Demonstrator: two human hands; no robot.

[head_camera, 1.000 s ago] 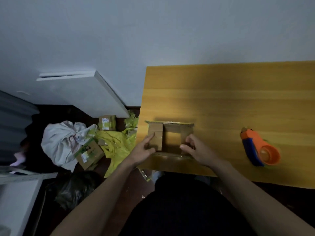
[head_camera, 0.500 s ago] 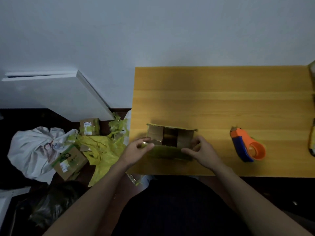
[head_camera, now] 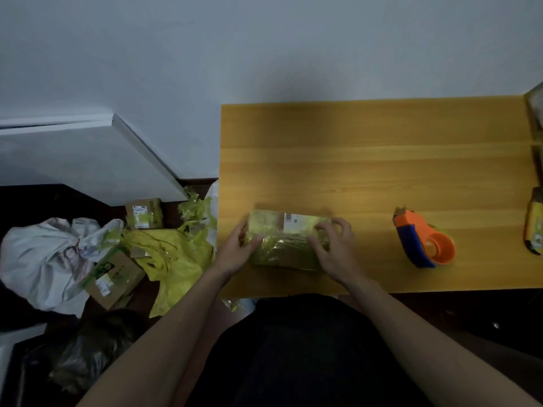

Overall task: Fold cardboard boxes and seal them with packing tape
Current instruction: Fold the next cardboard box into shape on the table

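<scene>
A small cardboard box (head_camera: 282, 230), covered in shiny yellow-green tape with a white barcode label on top, sits near the front left of the wooden table (head_camera: 367, 160). Its top flaps are folded down. My left hand (head_camera: 235, 249) grips the box's left end. My right hand (head_camera: 333, 248) presses on its right end and front face, fingers spread over it. An orange and blue tape dispenser (head_camera: 423, 243) lies on the table to the right, apart from both hands.
On the floor to the left lie two more taped boxes (head_camera: 144, 214) (head_camera: 113, 276), crumpled yellow plastic (head_camera: 173, 259) and a white bag (head_camera: 50, 259). A white board (head_camera: 88, 160) leans on the wall. Yellow-taped items (head_camera: 533, 230) sit at the table's right edge.
The box's open flaps have been folded shut, so the taped, labelled side now shows on top. Both hands shifted onto the closed box's ends. The view has moved rightward.
</scene>
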